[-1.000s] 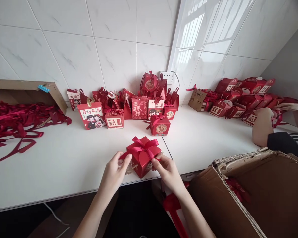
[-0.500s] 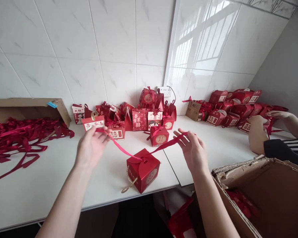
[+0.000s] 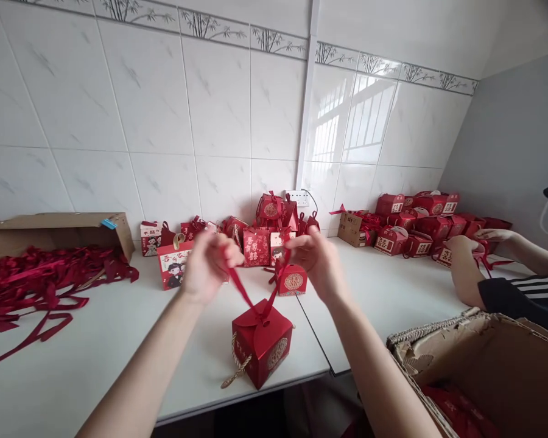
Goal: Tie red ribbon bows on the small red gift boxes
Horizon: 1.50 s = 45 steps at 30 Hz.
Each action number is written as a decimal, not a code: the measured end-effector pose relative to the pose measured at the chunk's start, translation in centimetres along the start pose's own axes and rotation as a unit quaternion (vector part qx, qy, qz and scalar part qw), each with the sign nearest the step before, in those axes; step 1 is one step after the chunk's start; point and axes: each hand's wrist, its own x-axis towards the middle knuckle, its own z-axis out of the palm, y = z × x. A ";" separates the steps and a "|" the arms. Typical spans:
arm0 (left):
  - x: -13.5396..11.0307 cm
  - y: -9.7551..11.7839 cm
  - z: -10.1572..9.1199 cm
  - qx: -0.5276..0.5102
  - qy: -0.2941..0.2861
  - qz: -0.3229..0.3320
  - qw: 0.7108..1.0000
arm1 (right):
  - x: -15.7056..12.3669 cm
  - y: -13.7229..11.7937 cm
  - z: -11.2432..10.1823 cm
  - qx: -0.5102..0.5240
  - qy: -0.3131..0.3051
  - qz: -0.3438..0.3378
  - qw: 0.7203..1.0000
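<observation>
A small red gift box (image 3: 261, 348) with a gold emblem and a gold rope handle stands near the front edge of the white table (image 3: 119, 340). A red ribbon (image 3: 251, 296) rises from its top in two strands. My left hand (image 3: 207, 264) is closed on the left strand and my right hand (image 3: 318, 263) is closed on the right strand. Both hands are held up above the box, close together.
Several red gift boxes (image 3: 260, 240) cluster at the back wall and more (image 3: 415, 222) at the back right. A heap of red ribbons (image 3: 36, 283) spills from a cardboard box (image 3: 55, 228) at left. Another person's arms (image 3: 493, 267) work at right. An open carton (image 3: 484, 371) sits at lower right.
The bow on the box was pulled undone. My hands spread wide with the ribbon ends, then rose and came together above the box. The view tilted upward.
</observation>
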 end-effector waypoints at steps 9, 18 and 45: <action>-3.0 -4.6 -5.3 0.388 -0.093 -0.065 0.915 | -4.9 2.8 -2.3 -0.346 -0.134 0.088 0.924; -5.7 -8.1 -5.0 0.647 -0.183 -0.021 0.740 | -7.0 6.7 -0.4 -0.626 -0.167 0.024 0.762; -6.6 -9.4 -4.1 0.646 -0.131 -0.014 0.752 | -6.5 7.4 -0.4 -0.556 -0.157 0.035 0.815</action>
